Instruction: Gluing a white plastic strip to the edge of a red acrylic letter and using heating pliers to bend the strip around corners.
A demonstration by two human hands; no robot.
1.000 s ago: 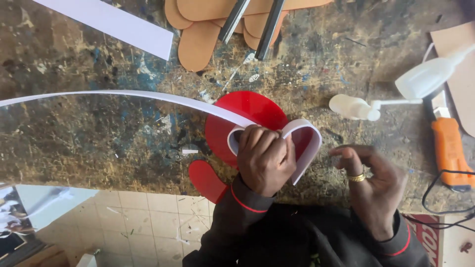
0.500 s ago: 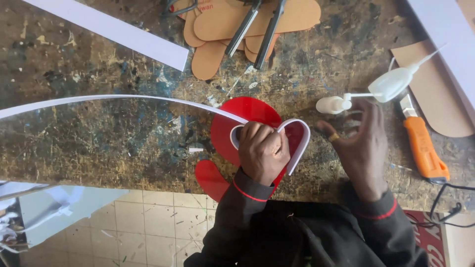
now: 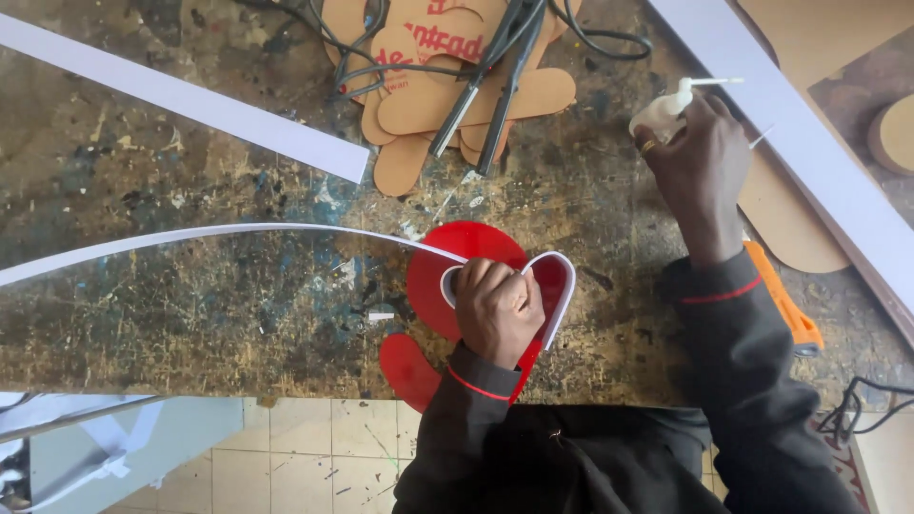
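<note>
My left hand point(image 3: 497, 306) is closed on a long white plastic strip point(image 3: 238, 233), pressing its bent end around a red acrylic cut-out point(image 3: 447, 276) that lies flat on the stained workbench point(image 3: 238, 314). The strip curls into a loop about my fist and trails off to the left edge. My right hand point(image 3: 698, 162) reaches to the far right and grips a small white squeeze bottle with a thin nozzle point(image 3: 666, 107). A ring shows on one finger of that hand.
Brown cardboard shapes point(image 3: 428, 105), black cables and metal tongs point(image 3: 486, 67) lie at the back. A second white strip point(image 3: 181, 95) crosses the back left, a wide white bar point(image 3: 809, 162) the right. An orange utility knife point(image 3: 785, 305) lies by my right sleeve.
My right hand has gone from beside the red piece up and to the right and has taken hold of the white squeeze bottle. My left hand stays on the strip.
</note>
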